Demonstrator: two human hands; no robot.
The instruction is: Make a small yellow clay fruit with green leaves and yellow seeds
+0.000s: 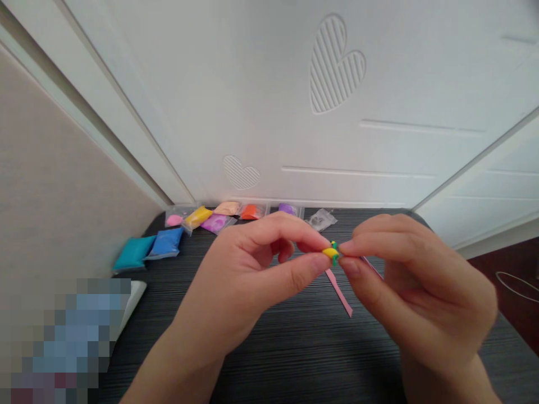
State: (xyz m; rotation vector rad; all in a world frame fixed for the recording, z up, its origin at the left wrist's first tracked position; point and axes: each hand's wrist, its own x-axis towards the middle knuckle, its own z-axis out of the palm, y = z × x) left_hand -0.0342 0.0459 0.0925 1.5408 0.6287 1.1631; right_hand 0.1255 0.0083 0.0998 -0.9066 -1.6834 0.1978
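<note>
Both hands up over the table [269, 348], meeting at centre of view.

- Left hand [248, 275]: grip closed, thumb and forefinger pinching the clay piece [330, 252] from its nine o'clock side. The other fingers are curled loosely behind.
- Right hand [412, 286]: grip closed too, thumb and forefinger tips pinching the same piece from three o'clock.
- Clay piece: tiny, held in the air between the four fingertips, clear of the table. It has a yellow body with green bits at its top and right edge. It is too small to make out any finer shape.
- Pink strip [340, 292]: slants down toward five o'clock just under the piece. I cannot tell whether it lies on the table or hangs from my right hand.

Row of small bags at the far table edge, from ten to twelve o'clock of my hands: teal bag [133, 252], blue bag [167, 242], pink bag [174, 220], yellow bag [197, 216], magenta bag [217, 223], peach bag [227, 208], orange bag [251, 211], purple bag [288, 209], and a greyish bag [322, 219]. All are well apart from my hands, with none in hand.

Progress, as I judge it: yellow and green are already joined into one small piece, so the shaping is under way. The other colours lie in their bags, and no other shaped piece shows on the table.

Behind the table stands a white panel [421, 84] with raised hearts.
</note>
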